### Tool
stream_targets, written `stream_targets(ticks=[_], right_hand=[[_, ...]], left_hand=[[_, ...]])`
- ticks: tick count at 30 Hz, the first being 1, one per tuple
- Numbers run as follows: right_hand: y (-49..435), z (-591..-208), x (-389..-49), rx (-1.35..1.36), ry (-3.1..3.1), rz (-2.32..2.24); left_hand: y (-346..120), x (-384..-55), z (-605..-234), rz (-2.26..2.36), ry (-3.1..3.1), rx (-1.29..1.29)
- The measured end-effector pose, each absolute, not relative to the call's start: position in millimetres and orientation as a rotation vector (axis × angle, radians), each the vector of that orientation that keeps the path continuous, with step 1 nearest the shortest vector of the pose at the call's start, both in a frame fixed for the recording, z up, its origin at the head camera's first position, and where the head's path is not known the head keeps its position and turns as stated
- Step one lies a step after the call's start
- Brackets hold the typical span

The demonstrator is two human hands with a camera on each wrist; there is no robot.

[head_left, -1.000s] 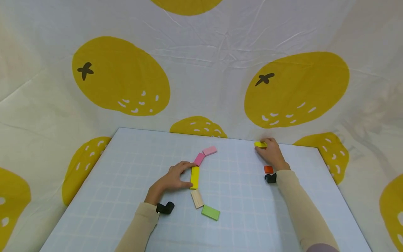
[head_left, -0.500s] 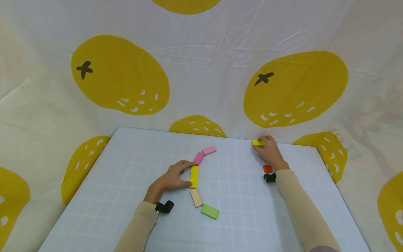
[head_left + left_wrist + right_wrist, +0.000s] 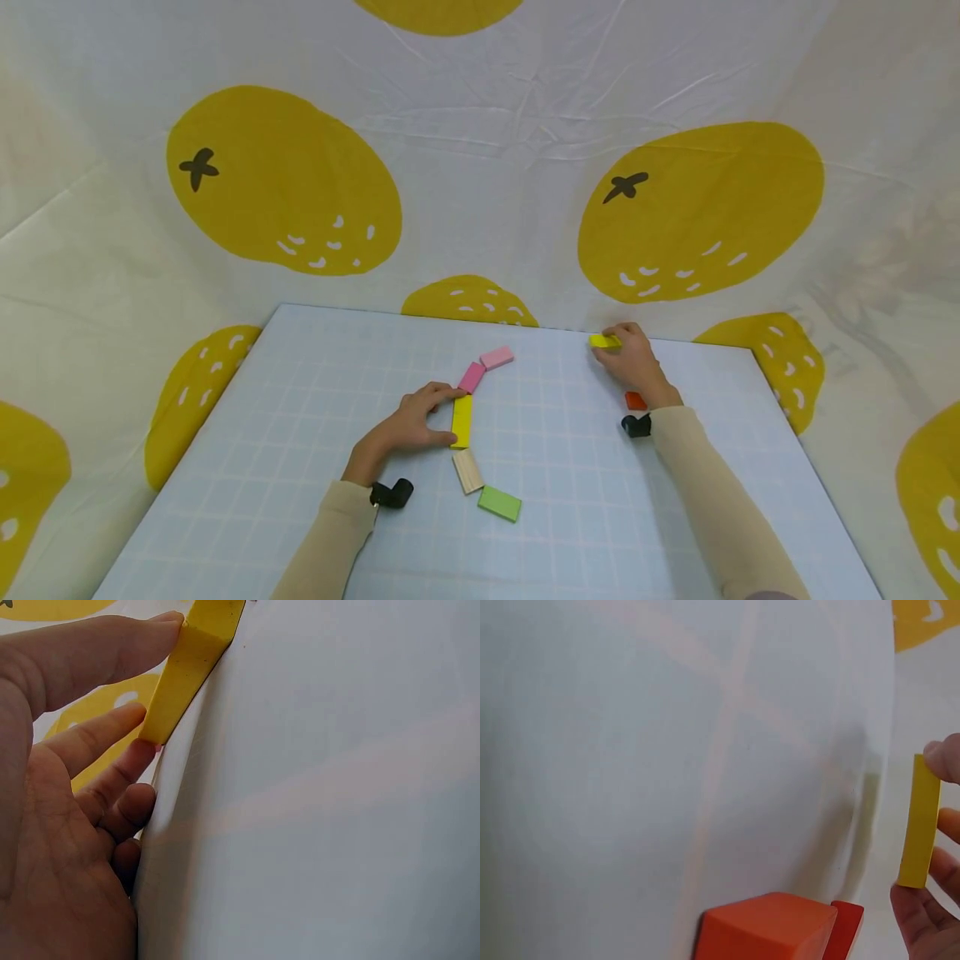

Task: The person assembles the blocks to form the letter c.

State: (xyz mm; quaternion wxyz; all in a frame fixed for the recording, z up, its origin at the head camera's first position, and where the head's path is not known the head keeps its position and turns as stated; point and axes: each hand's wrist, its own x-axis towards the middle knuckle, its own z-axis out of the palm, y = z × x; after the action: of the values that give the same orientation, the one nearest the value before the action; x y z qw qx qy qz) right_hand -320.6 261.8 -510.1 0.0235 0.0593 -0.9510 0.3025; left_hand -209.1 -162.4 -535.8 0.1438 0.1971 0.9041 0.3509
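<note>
My left hand [image 3: 408, 423] holds a long yellow block [image 3: 462, 421] on the table, thumb at its near end and fingertips at its far end. That block stands in a curved row with a dark pink block [image 3: 471, 377], a light pink block [image 3: 497, 358], a plain wood block [image 3: 468, 471] and a green block [image 3: 499, 503]. My right hand [image 3: 633, 360], near the table's back edge, pinches another yellow block [image 3: 920, 821] between thumb and fingers. In the right wrist view a gap shows between this block and the table surface.
A red block [image 3: 635, 401] lies by my right wrist; the right wrist view shows an orange-red block [image 3: 769, 928] beside a second red piece [image 3: 844, 928]. The pale gridded table [image 3: 315, 367] meets a fruit-patterned cloth [image 3: 487, 208] at its back and sides.
My right hand has moved a little to the left with its yellow block, away from the red block. The left hand keeps its hold on the long yellow block.
</note>
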Motion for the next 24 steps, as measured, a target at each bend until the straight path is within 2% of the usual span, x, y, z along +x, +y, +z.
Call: stream_targets(ticks=[24], right_hand=[[244, -507, -318, 0.284, -2.914, 0.954]], left_hand=[[-162, -210, -537, 1.032, 2.603, 0.566]])
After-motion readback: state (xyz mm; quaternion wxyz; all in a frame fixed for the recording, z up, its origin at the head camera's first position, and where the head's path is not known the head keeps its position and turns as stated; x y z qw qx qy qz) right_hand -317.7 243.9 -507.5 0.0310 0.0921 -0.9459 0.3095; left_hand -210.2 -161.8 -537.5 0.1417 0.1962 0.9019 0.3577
